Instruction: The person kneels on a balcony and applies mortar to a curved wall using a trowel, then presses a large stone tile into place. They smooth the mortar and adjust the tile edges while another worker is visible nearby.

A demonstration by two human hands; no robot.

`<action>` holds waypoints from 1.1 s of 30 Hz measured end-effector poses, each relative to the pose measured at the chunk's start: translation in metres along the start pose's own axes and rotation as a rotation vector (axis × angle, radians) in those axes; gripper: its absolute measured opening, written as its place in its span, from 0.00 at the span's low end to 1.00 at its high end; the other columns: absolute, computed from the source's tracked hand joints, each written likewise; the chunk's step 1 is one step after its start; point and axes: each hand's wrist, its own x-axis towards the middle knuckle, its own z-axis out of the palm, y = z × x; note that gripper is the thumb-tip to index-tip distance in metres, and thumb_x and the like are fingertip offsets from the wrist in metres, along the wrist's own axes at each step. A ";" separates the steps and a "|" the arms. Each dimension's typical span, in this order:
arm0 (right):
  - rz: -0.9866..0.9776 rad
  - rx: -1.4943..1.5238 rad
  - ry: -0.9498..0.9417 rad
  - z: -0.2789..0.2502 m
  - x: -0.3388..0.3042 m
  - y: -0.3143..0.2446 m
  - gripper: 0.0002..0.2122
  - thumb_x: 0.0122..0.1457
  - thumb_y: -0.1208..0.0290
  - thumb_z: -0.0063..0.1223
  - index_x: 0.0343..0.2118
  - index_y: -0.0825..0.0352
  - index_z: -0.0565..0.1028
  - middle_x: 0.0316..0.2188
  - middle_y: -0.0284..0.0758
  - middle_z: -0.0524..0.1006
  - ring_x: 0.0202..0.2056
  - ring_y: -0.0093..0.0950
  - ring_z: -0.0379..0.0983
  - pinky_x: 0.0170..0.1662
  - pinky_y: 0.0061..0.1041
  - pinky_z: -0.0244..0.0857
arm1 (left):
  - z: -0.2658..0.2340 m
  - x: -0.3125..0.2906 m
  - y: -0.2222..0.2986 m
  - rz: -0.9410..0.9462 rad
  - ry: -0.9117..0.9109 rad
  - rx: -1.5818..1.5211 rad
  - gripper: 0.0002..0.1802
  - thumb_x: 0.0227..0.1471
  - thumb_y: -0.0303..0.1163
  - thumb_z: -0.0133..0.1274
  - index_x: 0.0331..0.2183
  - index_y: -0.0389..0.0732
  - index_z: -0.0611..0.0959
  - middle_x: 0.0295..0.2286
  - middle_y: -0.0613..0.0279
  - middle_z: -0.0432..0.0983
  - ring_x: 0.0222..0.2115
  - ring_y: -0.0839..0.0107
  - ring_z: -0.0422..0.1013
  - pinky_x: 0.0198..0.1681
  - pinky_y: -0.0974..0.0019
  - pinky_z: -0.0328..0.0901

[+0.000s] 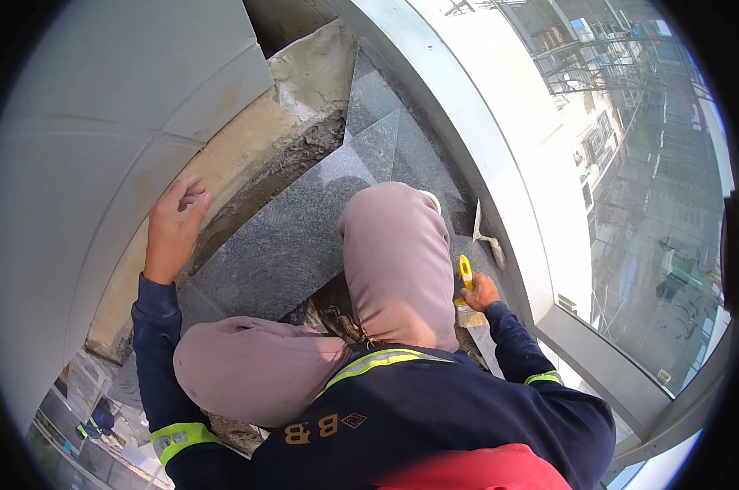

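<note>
The right hand (482,291) is clamped on the yellow brush (465,268); the left hand (176,224) is empty, loosely curled. Light, even strokes should suit the grey slab (267,245).

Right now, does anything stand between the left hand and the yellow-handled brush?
Yes: the raised knee stands between the left hand and the yellow-handled brush, which the right hand holds on the far side.

1. Head cam, left fisheye of pair; looks steeply down over wearer's navy jacket (459,400) and bent knees (396,253).
2. Close range: left hand (176,229), right hand (480,292) both in frame.
3. Very wide: round black border, edges bowed, glazing (651,220) caught at right.
</note>
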 end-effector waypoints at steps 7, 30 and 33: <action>-0.402 0.302 0.109 -0.055 0.028 -0.060 0.23 0.54 0.62 0.64 0.50 0.70 0.76 0.39 0.53 0.82 0.42 0.54 0.79 0.47 0.44 0.72 | 0.150 -0.018 -0.102 -0.275 -0.236 0.185 0.34 0.65 0.59 0.48 0.42 0.33 0.85 0.37 0.39 0.83 0.40 0.43 0.79 0.46 0.47 0.71; -0.801 0.821 0.343 -0.285 0.051 -0.278 0.16 0.62 0.63 0.67 0.44 0.72 0.81 0.39 0.38 0.85 0.42 0.28 0.81 0.51 0.30 0.75 | 0.181 -0.045 -0.086 -0.160 -0.160 0.187 0.30 0.61 0.58 0.54 0.35 0.36 0.84 0.35 0.46 0.82 0.39 0.46 0.78 0.43 0.46 0.70; -0.881 0.593 0.186 -0.283 0.123 -0.321 0.13 0.60 0.67 0.69 0.43 0.69 0.82 0.40 0.37 0.85 0.43 0.28 0.81 0.53 0.32 0.74 | 0.148 -0.044 -0.091 0.067 -0.064 0.224 0.19 0.58 0.47 0.61 0.35 0.39 0.84 0.40 0.54 0.80 0.42 0.53 0.76 0.47 0.51 0.68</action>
